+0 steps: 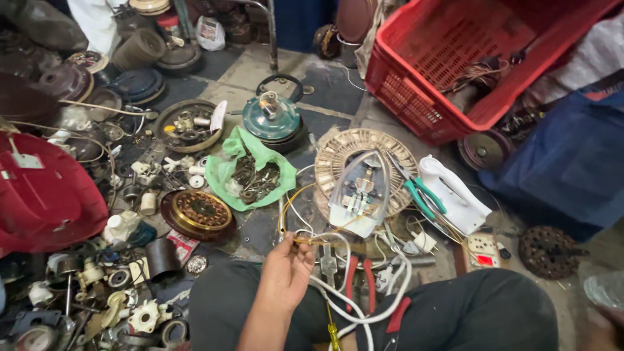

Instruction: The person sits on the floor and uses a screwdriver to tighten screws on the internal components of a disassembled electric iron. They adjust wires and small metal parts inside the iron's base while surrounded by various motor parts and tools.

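One hand, the left hand (286,270), pinched thin yellow wires (305,239) leading to the opened iron base (359,194) on the floor (260,227) before the knees. Right hand stayed unseen. Judging by this, wiring was being sorted; next needed red-handled pliers (359,276).

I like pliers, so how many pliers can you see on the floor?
2. Green-handled pliers lie between the opened clothes iron base and the white iron cover. Red-handled pliers lie by the person's knees, among white cables. More may hide in the clutter.
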`<state>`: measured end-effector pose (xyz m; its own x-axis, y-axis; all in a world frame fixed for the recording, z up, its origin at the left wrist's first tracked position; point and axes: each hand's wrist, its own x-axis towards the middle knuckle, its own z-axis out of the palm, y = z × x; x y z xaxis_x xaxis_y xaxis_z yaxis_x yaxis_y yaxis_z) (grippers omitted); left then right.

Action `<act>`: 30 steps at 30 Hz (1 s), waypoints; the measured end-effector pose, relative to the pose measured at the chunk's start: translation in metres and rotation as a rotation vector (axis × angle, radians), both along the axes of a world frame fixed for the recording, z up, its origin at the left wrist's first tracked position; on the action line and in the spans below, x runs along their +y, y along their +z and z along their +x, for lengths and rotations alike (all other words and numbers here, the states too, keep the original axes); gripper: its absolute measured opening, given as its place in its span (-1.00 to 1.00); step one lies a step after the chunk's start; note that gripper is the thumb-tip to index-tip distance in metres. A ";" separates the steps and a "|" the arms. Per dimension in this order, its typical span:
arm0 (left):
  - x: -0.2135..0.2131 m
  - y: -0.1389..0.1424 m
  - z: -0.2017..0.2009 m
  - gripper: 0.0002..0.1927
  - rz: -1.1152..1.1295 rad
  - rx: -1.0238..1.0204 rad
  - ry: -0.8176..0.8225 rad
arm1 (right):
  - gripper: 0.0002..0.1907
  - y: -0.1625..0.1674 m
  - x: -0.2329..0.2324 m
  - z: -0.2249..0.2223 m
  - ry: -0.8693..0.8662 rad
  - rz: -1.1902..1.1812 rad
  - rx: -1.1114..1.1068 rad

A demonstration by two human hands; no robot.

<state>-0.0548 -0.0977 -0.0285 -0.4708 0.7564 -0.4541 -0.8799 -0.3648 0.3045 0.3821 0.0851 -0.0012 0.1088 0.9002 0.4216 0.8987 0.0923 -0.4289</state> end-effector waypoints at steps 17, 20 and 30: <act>-0.052 -0.008 0.093 -0.44 -0.731 1.399 0.232 | -0.67 -0.013 -0.146 -0.242 0.821 -0.879 1.354; -0.052 0.016 0.091 -0.52 -0.486 2.165 0.422 | -0.78 -0.033 -0.153 -0.248 0.853 -0.809 1.409; -0.024 -0.008 0.089 -0.85 -0.366 1.182 0.162 | -0.84 -0.013 -0.141 -0.235 0.957 -0.552 0.723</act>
<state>0.0343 -0.1212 -0.0369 -0.8098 0.5702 0.1386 0.0484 -0.1705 0.9842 0.1468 -0.0560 -0.0144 -0.6187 0.7802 0.0926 0.1307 0.2184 -0.9671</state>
